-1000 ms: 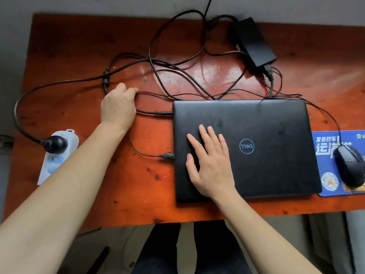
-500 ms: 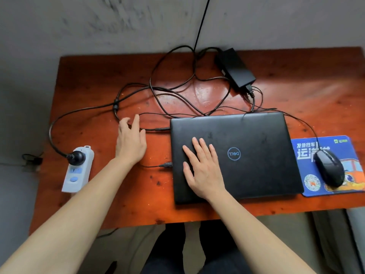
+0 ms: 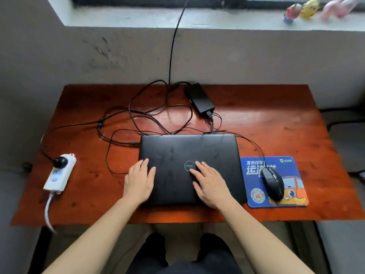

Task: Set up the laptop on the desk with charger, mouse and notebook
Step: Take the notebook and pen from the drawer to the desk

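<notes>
A closed black laptop lies in the middle of the red-brown desk. My left hand rests flat on its near left corner, fingers apart, holding nothing. My right hand lies flat on the lid just right of the round logo. The black charger brick sits behind the laptop, its tangled cables running to the laptop's left side. A black mouse sits on a blue mouse pad to the right. No notebook is in view.
A white power strip with a black plug in it lies at the desk's left edge. A grey wall rises behind the desk, with a window sill holding small toys at top right. My legs show below the front edge.
My left hand left the cables and came down onto the laptop's near left corner. My right hand slid right along the lid. The camera pulled back, showing the wall and sill.
</notes>
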Demonstrator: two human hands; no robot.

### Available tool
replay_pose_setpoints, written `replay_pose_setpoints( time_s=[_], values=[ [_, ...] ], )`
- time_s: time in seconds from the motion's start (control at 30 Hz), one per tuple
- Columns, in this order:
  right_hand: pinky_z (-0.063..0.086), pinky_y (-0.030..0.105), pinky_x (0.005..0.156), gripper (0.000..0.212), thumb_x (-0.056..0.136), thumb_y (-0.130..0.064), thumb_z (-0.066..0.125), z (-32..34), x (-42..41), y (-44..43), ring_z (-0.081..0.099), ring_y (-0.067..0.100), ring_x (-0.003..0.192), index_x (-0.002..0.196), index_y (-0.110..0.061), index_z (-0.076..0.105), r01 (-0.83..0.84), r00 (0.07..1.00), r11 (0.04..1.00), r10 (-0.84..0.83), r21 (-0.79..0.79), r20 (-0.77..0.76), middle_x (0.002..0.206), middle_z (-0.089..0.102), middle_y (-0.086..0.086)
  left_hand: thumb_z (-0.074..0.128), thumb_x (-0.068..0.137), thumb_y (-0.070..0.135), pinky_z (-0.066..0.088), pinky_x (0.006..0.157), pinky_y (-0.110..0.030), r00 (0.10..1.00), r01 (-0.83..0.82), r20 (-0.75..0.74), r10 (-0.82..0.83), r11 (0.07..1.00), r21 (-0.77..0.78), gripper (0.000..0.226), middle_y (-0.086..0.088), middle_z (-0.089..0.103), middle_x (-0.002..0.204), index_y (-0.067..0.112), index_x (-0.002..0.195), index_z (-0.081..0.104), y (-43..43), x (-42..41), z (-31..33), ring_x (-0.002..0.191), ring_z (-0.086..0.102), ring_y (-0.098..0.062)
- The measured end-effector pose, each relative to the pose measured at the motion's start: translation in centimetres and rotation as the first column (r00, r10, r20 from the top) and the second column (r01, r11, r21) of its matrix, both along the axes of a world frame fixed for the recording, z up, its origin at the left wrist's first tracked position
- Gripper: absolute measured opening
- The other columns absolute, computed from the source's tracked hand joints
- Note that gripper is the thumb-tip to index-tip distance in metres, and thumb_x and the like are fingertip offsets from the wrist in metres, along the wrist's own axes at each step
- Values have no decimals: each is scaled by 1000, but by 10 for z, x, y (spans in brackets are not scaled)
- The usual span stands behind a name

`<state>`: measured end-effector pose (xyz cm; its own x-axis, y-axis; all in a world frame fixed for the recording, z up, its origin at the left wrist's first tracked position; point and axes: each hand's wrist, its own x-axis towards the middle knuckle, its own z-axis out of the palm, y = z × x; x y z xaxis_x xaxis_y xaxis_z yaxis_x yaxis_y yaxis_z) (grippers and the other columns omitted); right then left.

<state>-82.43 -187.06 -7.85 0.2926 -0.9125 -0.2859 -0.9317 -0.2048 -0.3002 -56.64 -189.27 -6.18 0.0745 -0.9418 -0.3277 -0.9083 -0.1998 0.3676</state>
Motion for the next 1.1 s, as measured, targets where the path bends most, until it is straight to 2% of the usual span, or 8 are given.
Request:
replay_pose_setpoints(
  time_s=[0.13,0.23,0.37,0.47,0.67,0.7,0.8,1.1],
  values=[
    [24,38,121,52,104,-42,38,10,-29,-4,24,25,151,151,-21,41,79,994,996,-81,28,72,164,28,7,33,102,45,34,108,-47,994,-112,3,112,994,-1,53,-5,43,149,16,146,40,20,-23,11,136,39,-25],
    [31,43,117,50,103,-38,45,24,-45,-22,33,33,147,146,-13,49,93,989,994,-87,-50,119,160,36,15,33,102,44,35,106,-46,976,-209,40,212,975,-71,52,-5,46,148,16,144,43,38,-39,29,135,41,-25],
    [38,49,111,48,102,-34,51,56,-10,-45,40,39,141,142,-7,53,-12,984,988,39,-156,176,154,42,23,35,102,43,33,108,-46,935,-307,126,333,933,-186,51,-7,44,149,15,144,44,77,-22,71,137,38,-25],
    [39,48,109,50,101,-36,53,89,62,-40,42,38,139,143,-8,51,-161,945,964,212,-210,250,152,43,23,33,102,45,33,108,-47,851,-418,205,483,861,-291,54,-8,44,150,15,145,44,129,19,114,137,39,-25],
    [48,48,98,48,96,-34,60,168,251,62,53,41,127,137,-9,55,-485,674,780,621,-395,400,146,51,20,27,98,49,40,99,-51,528,-609,292,797,595,-525,61,-14,50,143,10,138,52,302,119,199,126,49,-36],
    [47,48,101,50,97,-36,59,178,273,81,51,40,130,140,-11,53,-515,644,757,651,-402,401,148,48,20,27,98,48,42,97,-51,487,-617,296,821,564,-549,61,-16,52,140,9,136,54,327,129,208,124,51,-37],
    [40,48,110,56,99,-42,55,206,361,195,42,38,139,147,-13,47,-681,442,575,816,-454,371,155,40,20,31,97,45,45,92,-51,249,-659,289,924,381,-648,57,-18,57,134,7,130,58,461,158,232,119,54,-38],
    [28,46,119,59,103,-52,36,218,485,545,29,31,148,155,-25,29,-894,-89,66,943,-443,320,164,26,11,32,98,46,46,91,-51,-311,-712,224,924,-71,-698,58,-19,56,135,6,131,58,813,144,241,117,55,-39]
  ],
)
